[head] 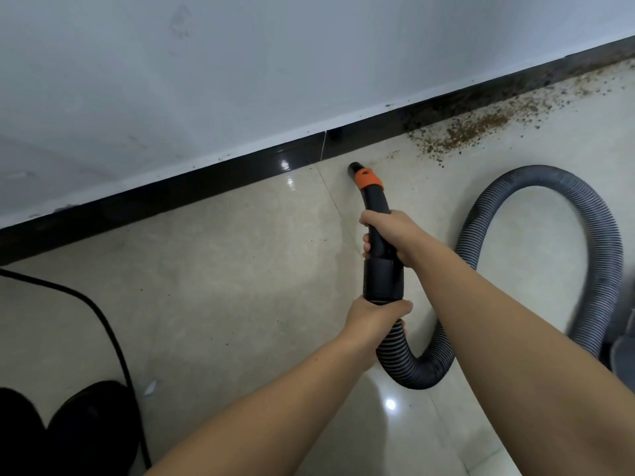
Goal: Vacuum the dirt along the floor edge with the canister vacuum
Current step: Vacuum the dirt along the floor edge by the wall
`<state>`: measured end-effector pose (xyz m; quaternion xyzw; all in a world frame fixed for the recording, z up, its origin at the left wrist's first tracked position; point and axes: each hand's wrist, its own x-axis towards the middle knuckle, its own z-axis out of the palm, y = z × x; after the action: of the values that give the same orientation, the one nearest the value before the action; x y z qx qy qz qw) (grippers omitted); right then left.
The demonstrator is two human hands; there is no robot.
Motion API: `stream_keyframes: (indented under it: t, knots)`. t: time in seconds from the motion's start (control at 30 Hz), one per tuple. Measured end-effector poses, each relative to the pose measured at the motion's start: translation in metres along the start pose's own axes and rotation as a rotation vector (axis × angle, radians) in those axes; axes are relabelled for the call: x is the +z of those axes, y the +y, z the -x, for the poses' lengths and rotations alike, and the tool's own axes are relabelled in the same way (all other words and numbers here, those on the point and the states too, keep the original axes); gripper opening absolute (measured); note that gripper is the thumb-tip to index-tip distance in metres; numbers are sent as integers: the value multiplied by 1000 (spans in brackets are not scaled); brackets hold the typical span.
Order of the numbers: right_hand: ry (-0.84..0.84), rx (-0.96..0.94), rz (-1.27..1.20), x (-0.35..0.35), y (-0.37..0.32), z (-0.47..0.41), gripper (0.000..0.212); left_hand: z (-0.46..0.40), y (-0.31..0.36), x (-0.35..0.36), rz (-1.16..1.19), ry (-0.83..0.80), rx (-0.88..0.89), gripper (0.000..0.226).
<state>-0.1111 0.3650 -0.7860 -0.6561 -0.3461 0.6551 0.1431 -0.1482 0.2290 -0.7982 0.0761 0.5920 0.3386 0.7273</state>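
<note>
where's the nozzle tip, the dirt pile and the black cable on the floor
nozzle tip (354, 167), head view, on the dark open mouth
dirt pile (476, 129), head view, on its dense brown middle
black cable (115, 334), head view, on its curving run

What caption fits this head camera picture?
Both hands, left hand and right hand, aim the vacuum nozzle toward dirt.
</note>
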Motion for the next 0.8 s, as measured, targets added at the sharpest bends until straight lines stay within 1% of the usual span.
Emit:
stream_keyframes:
  t: [0.17, 0.33, 0.57, 0.7, 0.8]
  knots:
    - [63, 4, -67, -22, -6, -2, 11, -7, 12, 13, -58, -31, -1, 15]
    - [92, -4, -89, -38, -25, -20, 12, -30, 34, 25, -94, -51, 5, 21]
    - [138, -20, -117, -52, -35, -39, 12, -55, 48, 32, -117, -87, -7, 18]
    - [126, -7, -104, -48, -27, -34, 12, -48, 35, 32, -92, -40, -10, 15]
    - [54, -8, -44, -33, -18, -23, 13, -35, 14, 31, -36, 28, -16, 11]
